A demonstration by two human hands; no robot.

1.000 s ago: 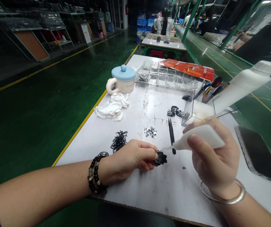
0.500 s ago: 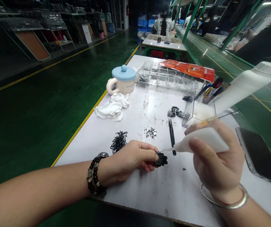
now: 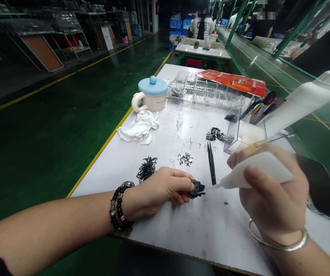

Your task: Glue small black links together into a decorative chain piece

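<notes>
Between the thumb and fingers of my left hand [image 3: 169,186] is a small black plastic part [image 3: 197,188], held just above the table. My right hand [image 3: 274,195] is wrapped round a white squeeze bottle [image 3: 257,170] with a thin nozzle. That nozzle points left, and its tip is close to the right end of the black part; whether they touch I cannot tell. Black tweezers [image 3: 211,164] lie just behind the nozzle. A heap of small black pieces [image 3: 147,168] rests behind my left wrist, and small silver metal pieces [image 3: 185,159] lie farther right.
Farther back are a white cloth [image 3: 139,128], a lidded mug [image 3: 153,97], a clear compartment tray [image 3: 205,92] and an orange sheet [image 3: 234,81]. On the right stand a clear holder [image 3: 240,140] with tools and a large white bottle [image 3: 303,101], with a phone [image 3: 326,188] nearer me.
My right hand has drawn the squeeze bottle to the right, so its nozzle has moved from the top of the black part to beyond its right end. The black part has turned slightly.
</notes>
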